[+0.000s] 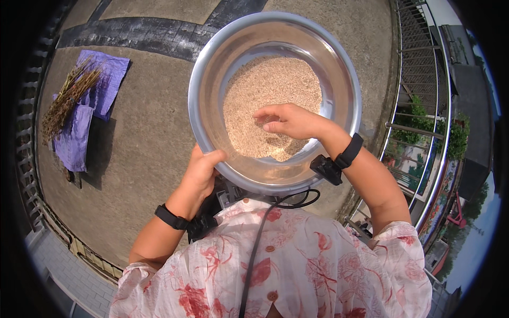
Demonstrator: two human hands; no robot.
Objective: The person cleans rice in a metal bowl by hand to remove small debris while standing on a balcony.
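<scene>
A wide stainless steel basin (pixel 274 177) is before my chest, partly filled with small pale tan grain or seed (pixel 254 87). My left hand (pixel 203 165) grips its near left rim, the thumb over the edge and the fingers underneath, mostly hidden. Over the grain hangs my right hand (pixel 292 119), palm turned down, with thumb and curled fingers apart. I see nothing held in it, though its palm side is hidden. Beneath that hand, the grain has a small hollow and a shadow.
To the left, a bundle of dried stalks (pixel 69 99) lies across a purple sheet or sack (pixel 105 85) on the concrete floor (pixel 147 159). Metal railing (pixel 441 135) runs along the right, and a balustrade (pixel 30 131) borders the left. A black cable (pixel 254 258) hangs down my shirt front.
</scene>
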